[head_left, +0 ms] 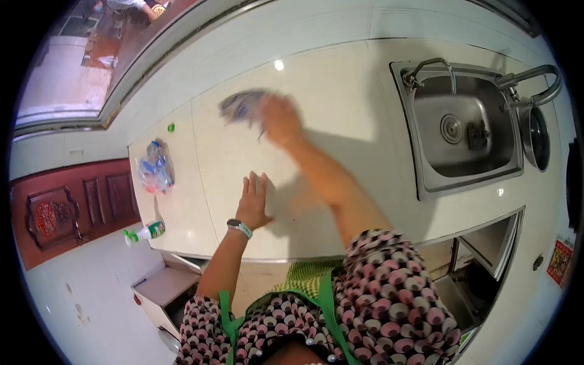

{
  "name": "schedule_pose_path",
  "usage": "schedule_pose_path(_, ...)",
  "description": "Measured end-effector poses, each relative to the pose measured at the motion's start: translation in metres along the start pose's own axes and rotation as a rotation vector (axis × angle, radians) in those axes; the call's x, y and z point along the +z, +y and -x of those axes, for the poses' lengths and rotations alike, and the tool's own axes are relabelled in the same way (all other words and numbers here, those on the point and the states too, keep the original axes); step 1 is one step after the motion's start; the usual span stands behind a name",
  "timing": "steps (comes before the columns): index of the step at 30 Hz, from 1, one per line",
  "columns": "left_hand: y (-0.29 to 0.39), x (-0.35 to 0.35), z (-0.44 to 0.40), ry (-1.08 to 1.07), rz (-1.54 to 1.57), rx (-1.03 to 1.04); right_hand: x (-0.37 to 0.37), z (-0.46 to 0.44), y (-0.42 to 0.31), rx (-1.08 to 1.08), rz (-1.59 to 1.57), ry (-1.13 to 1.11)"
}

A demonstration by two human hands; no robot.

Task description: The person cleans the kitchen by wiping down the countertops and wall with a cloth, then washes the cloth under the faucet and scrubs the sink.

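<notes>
A greyish-blue patterned cloth [240, 104] lies on the cream countertop [340, 79] toward the back wall. My right hand [280, 118] grips its near right end, with both hand and cloth smeared by motion. Nearer the front edge, my left hand [252, 204] rests on the counter, fingers stretched out and holding nothing. A watch with a pale band [239, 227] is on that wrist.
At right is a steel sink [426, 176] with a dark object in it, two taps and a metal bowl [536, 139] beside it. On the left lie a bag of bottles [156, 169], a green cap [171, 128] and a spray bottle [145, 232]. A cabinet door [496, 240] hangs open below.
</notes>
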State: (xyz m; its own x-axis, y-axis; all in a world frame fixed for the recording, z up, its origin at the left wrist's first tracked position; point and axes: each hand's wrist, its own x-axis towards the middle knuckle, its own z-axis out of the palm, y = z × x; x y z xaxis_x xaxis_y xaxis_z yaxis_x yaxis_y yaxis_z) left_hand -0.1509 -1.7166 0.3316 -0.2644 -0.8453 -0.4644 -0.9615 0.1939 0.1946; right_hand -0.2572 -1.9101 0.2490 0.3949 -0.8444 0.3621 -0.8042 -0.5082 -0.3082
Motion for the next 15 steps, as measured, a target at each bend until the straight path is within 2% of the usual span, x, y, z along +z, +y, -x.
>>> schedule_pose_path(1,-0.002,0.002,0.000,0.007,0.007,0.006,0.008,0.000,0.036,0.067,0.117,0.061)
schedule_pose_path(2,-0.002,0.004,-0.001,-0.003,0.024,-0.003,-0.034,-0.001,0.068,0.102,0.081,0.026)
schedule_pose_path(4,-0.005,0.005,-0.001,0.017,0.015,0.003,-0.058,0.012,0.132,0.120,0.229,0.162)
schedule_pose_path(5,-0.005,0.006,-0.002,0.017,0.027,-0.001,-0.074,0.020,0.156,0.190,0.274,0.126)
schedule_pose_path(6,-0.005,0.007,-0.003,0.031,0.023,-0.029,-0.100,0.029,0.167,0.249,0.329,-0.003)
schedule_pose_path(8,-0.002,0.004,-0.004,0.040,0.028,-0.059,-0.105,0.063,0.192,0.189,0.397,0.124)
schedule_pose_path(11,0.001,-0.004,-0.007,-0.005,0.037,-0.089,-0.105,0.090,0.174,0.128,0.362,0.124)
schedule_pose_path(14,0.000,0.004,0.000,0.009,0.056,-0.066,-0.099,0.100,0.092,0.032,0.101,0.007)
schedule_pose_path(15,-0.003,0.010,0.006,0.123,0.133,-0.041,-0.098,0.100,0.058,0.009,0.021,-0.064)
